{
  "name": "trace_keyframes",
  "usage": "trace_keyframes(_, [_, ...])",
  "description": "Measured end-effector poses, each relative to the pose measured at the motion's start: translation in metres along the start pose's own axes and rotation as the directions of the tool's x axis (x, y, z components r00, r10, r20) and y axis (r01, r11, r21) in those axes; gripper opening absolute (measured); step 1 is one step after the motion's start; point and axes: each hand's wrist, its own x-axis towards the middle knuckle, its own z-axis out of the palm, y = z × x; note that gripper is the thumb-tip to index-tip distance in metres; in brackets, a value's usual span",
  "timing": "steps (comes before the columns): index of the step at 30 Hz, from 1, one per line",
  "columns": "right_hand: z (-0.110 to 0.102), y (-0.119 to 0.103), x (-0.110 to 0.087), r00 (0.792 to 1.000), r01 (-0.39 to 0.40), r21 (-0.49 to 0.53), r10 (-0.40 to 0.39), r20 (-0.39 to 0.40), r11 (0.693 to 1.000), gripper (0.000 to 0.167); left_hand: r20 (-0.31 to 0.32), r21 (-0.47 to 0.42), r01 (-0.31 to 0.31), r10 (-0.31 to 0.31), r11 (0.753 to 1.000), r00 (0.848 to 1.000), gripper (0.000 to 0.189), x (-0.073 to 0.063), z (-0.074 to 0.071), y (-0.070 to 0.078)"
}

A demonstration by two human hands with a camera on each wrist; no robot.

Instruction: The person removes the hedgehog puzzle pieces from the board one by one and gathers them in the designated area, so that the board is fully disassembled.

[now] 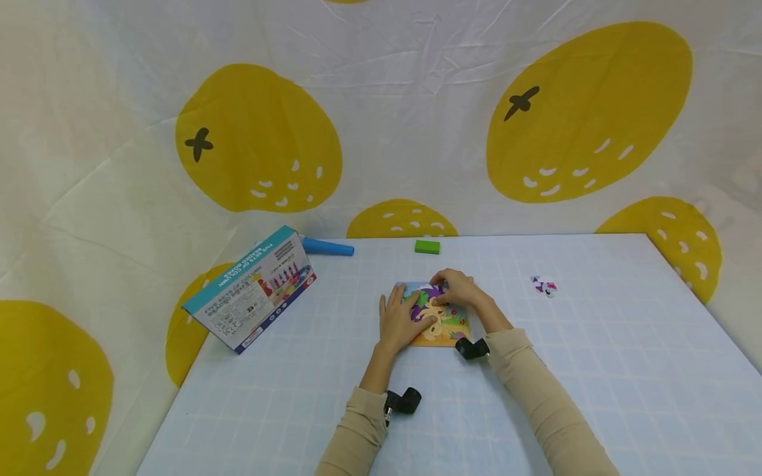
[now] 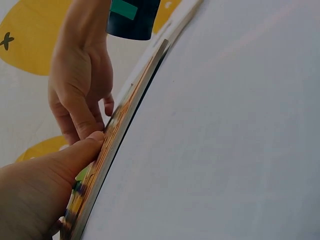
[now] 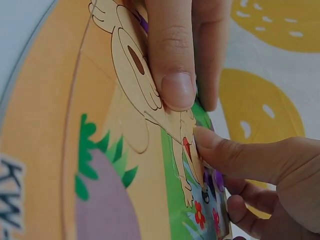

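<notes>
A jigsaw puzzle point(image 1: 448, 332) with a cartoon animal scene lies on the table, its board point(image 2: 107, 160) seen edge-on in the left wrist view. My left hand point(image 1: 401, 322) rests on its left part, fingers spread and thumb stretched across the picture. At the upper right of the puzzle, my right hand point(image 1: 461, 289) bends its fingers and thumb around a purple puzzle piece point(image 3: 218, 181). The fingers partly hide that piece. In the right wrist view, the right thumb reaches close to a left-hand digit, above the animal picture point(image 3: 132, 75).
Loose puzzle pieces point(image 1: 544, 286) lie to the right. A green block point(image 1: 427, 247) is near the table's back edge. At the left, a tilted bead-set box point(image 1: 253, 291) stands by a blue cone-shaped thing point(image 1: 327, 247). Behind hangs a fruit-patterned cloth point(image 1: 411, 132).
</notes>
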Motion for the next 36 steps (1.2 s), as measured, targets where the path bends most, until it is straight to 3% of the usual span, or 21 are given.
trace_keyframes(12, [0.0070, -0.0010, 0.0042, 0.998, -0.053, 0.007, 0.053, -0.043, 0.999, 0.036, -0.001, -0.027, 0.000, 0.000, 1.000, 1.000, 0.070, -0.0010, -0.0005, -0.0011])
trace_keyframes(18, [0.0094, 0.0004, 0.0048, 0.996, -0.068, 0.001, 0.068, -0.060, 0.998, 0.032, 0.032, 0.017, -0.006, 0.005, 1.000, 0.999, 0.069, -0.0015, -0.0007, -0.0011])
trace_keyframes(25, [0.0090, -0.0012, 0.0038, 0.994, -0.067, 0.017, 0.068, -0.089, 0.998, 0.028, 0.050, 0.028, -0.016, 0.015, 0.999, 0.999, 0.068, -0.0018, -0.0015, -0.0007])
trace_keyframes(36, [0.0096, -0.0006, 0.0010, 0.990, -0.052, 0.063, 0.060, -0.127, 0.997, 0.027, 0.030, 0.027, -0.025, 0.024, 0.999, 0.999, 0.071, -0.0010, -0.0019, 0.0006])
